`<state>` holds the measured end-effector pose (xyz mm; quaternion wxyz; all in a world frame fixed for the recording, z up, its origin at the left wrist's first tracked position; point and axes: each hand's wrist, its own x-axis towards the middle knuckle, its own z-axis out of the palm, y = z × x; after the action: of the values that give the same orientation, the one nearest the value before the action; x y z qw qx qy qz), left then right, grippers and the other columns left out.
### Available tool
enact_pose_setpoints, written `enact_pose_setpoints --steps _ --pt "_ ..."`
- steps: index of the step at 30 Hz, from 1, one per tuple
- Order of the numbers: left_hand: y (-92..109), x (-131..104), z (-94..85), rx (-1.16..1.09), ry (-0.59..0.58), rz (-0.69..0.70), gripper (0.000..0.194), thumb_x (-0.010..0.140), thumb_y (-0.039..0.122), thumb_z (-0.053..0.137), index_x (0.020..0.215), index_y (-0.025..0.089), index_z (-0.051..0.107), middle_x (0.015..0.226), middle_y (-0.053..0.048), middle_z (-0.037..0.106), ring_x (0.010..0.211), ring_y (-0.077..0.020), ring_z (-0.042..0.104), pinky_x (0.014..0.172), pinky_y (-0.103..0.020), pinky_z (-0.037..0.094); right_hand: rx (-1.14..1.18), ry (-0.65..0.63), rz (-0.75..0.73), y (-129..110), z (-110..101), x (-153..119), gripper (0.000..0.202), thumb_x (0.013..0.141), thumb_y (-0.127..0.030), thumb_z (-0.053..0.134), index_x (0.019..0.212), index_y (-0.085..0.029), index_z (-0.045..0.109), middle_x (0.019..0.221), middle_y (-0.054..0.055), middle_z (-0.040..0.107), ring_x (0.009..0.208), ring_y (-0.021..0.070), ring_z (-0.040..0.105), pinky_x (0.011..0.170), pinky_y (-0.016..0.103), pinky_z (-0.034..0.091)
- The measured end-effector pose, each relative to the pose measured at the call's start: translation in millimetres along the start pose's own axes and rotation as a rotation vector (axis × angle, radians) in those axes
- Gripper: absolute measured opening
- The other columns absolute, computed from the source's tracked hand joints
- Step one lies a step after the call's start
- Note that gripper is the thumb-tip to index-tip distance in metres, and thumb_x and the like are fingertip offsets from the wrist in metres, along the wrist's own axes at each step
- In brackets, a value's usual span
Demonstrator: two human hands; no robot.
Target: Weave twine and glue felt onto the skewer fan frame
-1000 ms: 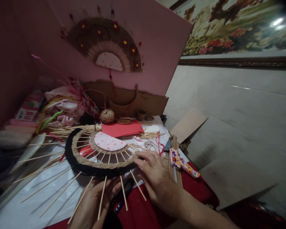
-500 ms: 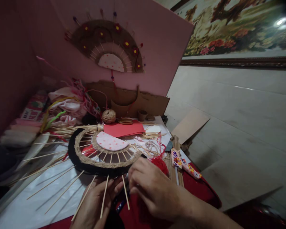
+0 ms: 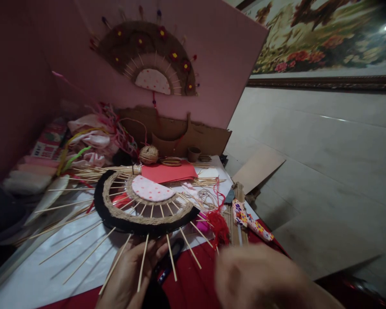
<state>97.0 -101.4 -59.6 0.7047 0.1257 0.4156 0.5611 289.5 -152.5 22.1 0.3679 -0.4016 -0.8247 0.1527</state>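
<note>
A fan-shaped craft (image 3: 141, 226) has a black outer band, a twine band, thin sticks pointing outward and a white dotted half-circle (image 3: 152, 188). Under its near edge, my left hand (image 3: 130, 266) holds it up, fingers curled beneath and partly hidden by the band and sticks. Off to the right and lower, my right hand (image 3: 260, 274) is apart from the craft, smeared by motion, so its fingers cannot be made out. Tangled red yarn (image 3: 218, 227) lies beside the craft's right end.
A similar finished fan (image 3: 148, 56) hangs on the pink board. Behind the craft are a twine ball (image 3: 148, 154), red paper (image 3: 169, 171) and a small brown pot (image 3: 194, 153). A flower-patterned glue gun (image 3: 251, 221) lies at right, and pink cloth (image 3: 93, 137) at left.
My right hand has moved off the craft's right end, down and to the right, uncovering more sticks and the red yarn. My left hand keeps its hold.
</note>
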Motion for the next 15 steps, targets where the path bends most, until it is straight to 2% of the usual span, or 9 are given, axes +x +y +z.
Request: enact_pose_setpoints --steps 1,2,4,8,12,15 --pt "0.6 -0.5 1.0 -0.016 -0.009 -0.002 0.056 0.061 -0.006 0.059 0.111 0.019 0.056 0.1 -0.009 0.069 0.084 -0.0273 0.068 0.071 -0.037 0.058 -0.02 -0.114 0.021 4.1 8.0 7.4 0.015 0.086 -0.023 0.05 0.076 -0.026 0.061 0.077 0.001 0.063 0.073 0.0145 0.058 0.063 0.026 0.048" --pt "1.5 -1.2 2.2 -0.031 -0.013 -0.004 0.056 0.06 -0.006 0.06 0.11 0.019 0.057 0.099 -0.009 0.069 0.083 -0.0276 0.068 0.069 -0.036 0.059 -0.065 -0.162 0.053 9.6 17.3 15.3 0.016 0.085 -0.014 0.048 0.082 -0.023 0.061 0.081 0.002 0.063 0.075 0.0142 0.057 0.068 0.028 0.047" --pt "3.7 -2.6 4.7 -0.047 -0.01 -0.009 0.057 0.059 -0.006 0.06 0.109 0.02 0.058 0.096 -0.009 0.07 0.08 -0.0282 0.068 0.065 -0.036 0.059 -0.185 -0.163 0.063 22.4 37.1 29.7 0.017 0.082 -0.007 0.047 0.085 -0.018 0.059 0.085 0.004 0.061 0.079 0.0159 0.054 0.072 0.031 0.044" --pt "6.3 -3.5 6.7 -0.057 -0.014 -0.02 0.057 0.056 -0.007 0.06 0.107 0.019 0.059 0.091 -0.009 0.072 0.073 -0.0279 0.069 0.058 -0.033 0.059 -0.23 -0.18 0.042 37.3 65.2 44.9 0.008 0.083 -0.014 0.052 0.088 -0.017 0.058 0.088 0.005 0.058 0.085 0.0167 0.051 0.074 0.03 0.04" --pt "4.5 -1.9 4.4 -0.074 -0.009 -0.034 0.054 0.056 -0.007 0.058 0.104 0.017 0.062 0.086 -0.009 0.072 0.07 -0.0257 0.069 0.056 -0.028 0.058 -0.303 -0.182 0.024 31.3 73.3 50.5 0.005 0.082 -0.022 0.055 0.083 -0.017 0.058 0.083 0.003 0.057 0.081 0.016 0.05 0.071 0.029 0.037" --pt "2.8 -1.3 3.2 -0.088 -0.014 -0.042 0.052 0.055 -0.006 0.059 0.102 0.015 0.063 0.083 -0.008 0.072 0.071 -0.0248 0.069 0.058 -0.028 0.058 -0.387 -0.209 0.03 25.0 75.2 55.5 0.012 0.077 -0.025 0.061 0.085 -0.017 0.057 0.084 0.003 0.058 0.082 0.0177 0.049 0.069 0.03 0.035"
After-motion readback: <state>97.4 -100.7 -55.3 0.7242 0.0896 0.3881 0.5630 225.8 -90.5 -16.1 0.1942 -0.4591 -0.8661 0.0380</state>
